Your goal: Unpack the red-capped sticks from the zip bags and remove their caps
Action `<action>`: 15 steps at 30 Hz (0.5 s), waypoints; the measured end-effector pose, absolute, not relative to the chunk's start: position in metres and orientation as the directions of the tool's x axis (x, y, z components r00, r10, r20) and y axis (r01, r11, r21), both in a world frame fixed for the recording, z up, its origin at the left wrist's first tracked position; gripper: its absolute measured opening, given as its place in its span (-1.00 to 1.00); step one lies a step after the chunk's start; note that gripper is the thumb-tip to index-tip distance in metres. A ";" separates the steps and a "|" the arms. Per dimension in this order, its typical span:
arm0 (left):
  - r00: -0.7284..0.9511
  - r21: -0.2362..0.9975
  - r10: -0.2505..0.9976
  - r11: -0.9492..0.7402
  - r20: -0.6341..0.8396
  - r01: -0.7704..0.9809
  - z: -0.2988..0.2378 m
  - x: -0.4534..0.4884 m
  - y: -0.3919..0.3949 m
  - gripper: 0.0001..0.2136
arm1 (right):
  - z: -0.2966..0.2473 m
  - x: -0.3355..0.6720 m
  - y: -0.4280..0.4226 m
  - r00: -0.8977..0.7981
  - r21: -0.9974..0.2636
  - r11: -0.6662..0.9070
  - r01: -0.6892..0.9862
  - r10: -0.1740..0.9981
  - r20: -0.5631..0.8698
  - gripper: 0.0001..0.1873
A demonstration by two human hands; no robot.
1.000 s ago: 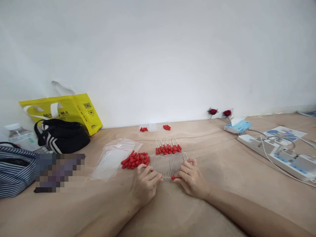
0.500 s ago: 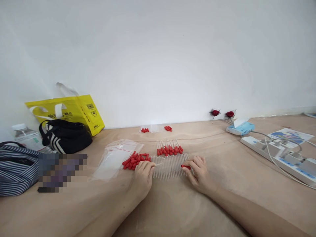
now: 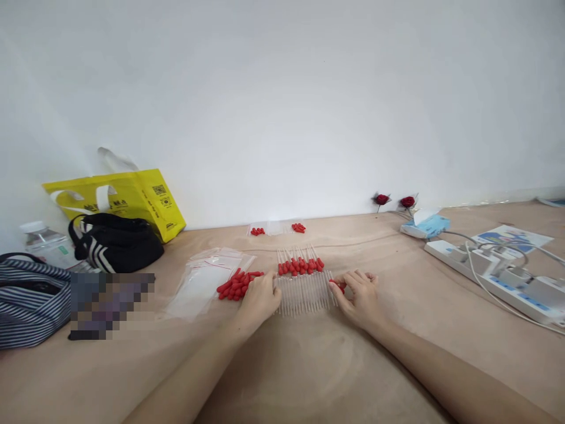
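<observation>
My left hand point(image 3: 261, 296) is closed at the left end of a row of thin clear tubes point(image 3: 303, 295), its fingertips pressed together. Whatever is in that pinch is hidden. At the row's right end, my right hand point(image 3: 361, 296) curls its fingers around a red rubber bulb point(image 3: 339, 286); part of the red shows between thumb and fingers. Loose red bulbs point(image 3: 236, 284) lie in a pile just left of my left hand, which partly covers it. Beyond the row lie several tubes with red bulbs point(image 3: 301, 266) on their near ends.
Clear zip bags point(image 3: 194, 288) are left of the pile; small bags with red bulbs point(image 3: 258, 231) lie by the wall. Farther left are a yellow bag point(image 3: 168, 203), black pouch point(image 3: 126, 244) and striped bag point(image 3: 33, 300). A power strip point(image 3: 489, 280) with cables and a tissue pack point(image 3: 426, 226) stand right.
The clear tube that stuck out of my left hand no longer shows there. My left hand has shifted slightly up, and my right hand slightly rightward, with the red bulb.
</observation>
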State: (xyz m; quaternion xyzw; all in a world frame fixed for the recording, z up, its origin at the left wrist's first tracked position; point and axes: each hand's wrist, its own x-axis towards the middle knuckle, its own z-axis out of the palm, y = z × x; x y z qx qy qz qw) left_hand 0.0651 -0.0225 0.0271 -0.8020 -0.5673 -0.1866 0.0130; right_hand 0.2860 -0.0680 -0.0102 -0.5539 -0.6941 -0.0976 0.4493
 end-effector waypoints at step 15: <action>0.469 0.437 0.785 -0.617 0.404 0.655 0.019 0.074 -0.045 -0.88 | -0.008 0.265 -0.078 -0.027 -0.519 0.437 0.734 0.784 0.621 -0.72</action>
